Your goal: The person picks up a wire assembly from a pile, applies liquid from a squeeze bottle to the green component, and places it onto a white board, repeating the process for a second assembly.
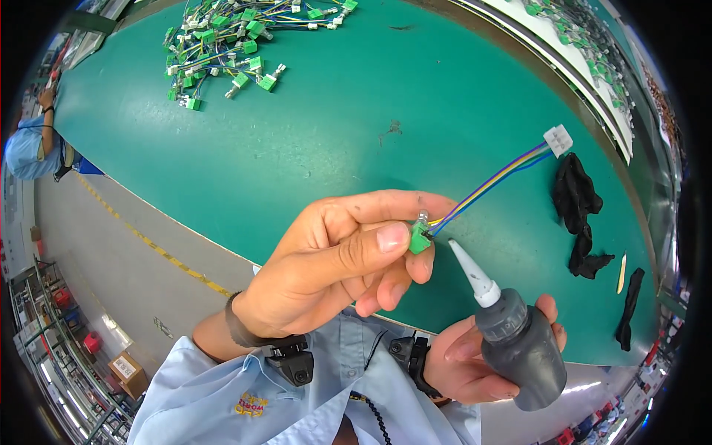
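Note:
Between thumb and fingers, my left hand pinches a small green potentiometer with a metal shaft. Purple, yellow and blue wires run from it up and right to a white connector plug. My right hand is wrapped round a dark grey squeeze bottle. The bottle's pale tapered nozzle tilts up and left, its tip just below the wires and apart from the green part. Both hands are above the near edge of the table.
The green tabletop carries a heap of similar wired green parts at the far left. Black cloth pieces and a thin cream-coloured stick lie at right. More parts sit on a white ledge at far right. Another person is at far left.

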Tool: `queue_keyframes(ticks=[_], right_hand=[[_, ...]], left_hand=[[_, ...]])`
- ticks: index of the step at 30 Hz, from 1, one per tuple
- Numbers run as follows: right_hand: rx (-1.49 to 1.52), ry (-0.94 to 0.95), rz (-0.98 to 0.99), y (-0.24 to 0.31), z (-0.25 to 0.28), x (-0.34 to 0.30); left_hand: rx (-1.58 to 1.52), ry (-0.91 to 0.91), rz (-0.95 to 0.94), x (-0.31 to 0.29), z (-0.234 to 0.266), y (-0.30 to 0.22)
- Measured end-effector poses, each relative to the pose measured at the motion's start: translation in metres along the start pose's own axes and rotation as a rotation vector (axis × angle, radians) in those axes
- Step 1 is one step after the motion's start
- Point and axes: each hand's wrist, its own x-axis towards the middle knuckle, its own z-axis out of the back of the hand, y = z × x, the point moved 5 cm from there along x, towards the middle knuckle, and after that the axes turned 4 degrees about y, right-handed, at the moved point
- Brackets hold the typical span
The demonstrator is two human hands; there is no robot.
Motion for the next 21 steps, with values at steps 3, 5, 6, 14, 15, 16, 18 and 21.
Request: queue_keyframes(ticks=[3,5,6,14,15,16,18,21], right_hand=[[-0.005,-0.005,0.005,-0.005,0.004,0.002],[-0.008,-0.007,0.011,-0.004,0.007,0.0],[-0.008,-0.008,0.013,-0.006,0.02,-0.001],[0.058,-0.118,-0.014,-0.003,0.008,0.005],[0.073,-0.137,-0.021,-0.002,0.007,0.005],[0.089,-0.157,-0.027,-0.001,0.006,0.005],[0.12,-0.196,-0.041,0.0,0.007,0.004],[0.162,-0.258,-0.061,0.0,0.005,0.007]], left_hand=[[0.001,0.042,-0.043,0.002,0.003,-0.001],[0.0,0.062,-0.067,0.002,0.002,-0.002],[-0.022,0.04,-0.064,0.001,0.003,-0.003],[-0.139,0.034,-0.046,0.001,0.005,-0.003],[-0.133,0.024,-0.049,0.001,0.005,-0.003],[-0.127,0.014,-0.052,0.001,0.006,-0.003],[-0.119,0.003,-0.064,0.001,0.007,-0.003],[-0.105,-0.015,-0.083,0.002,0.008,-0.003]])
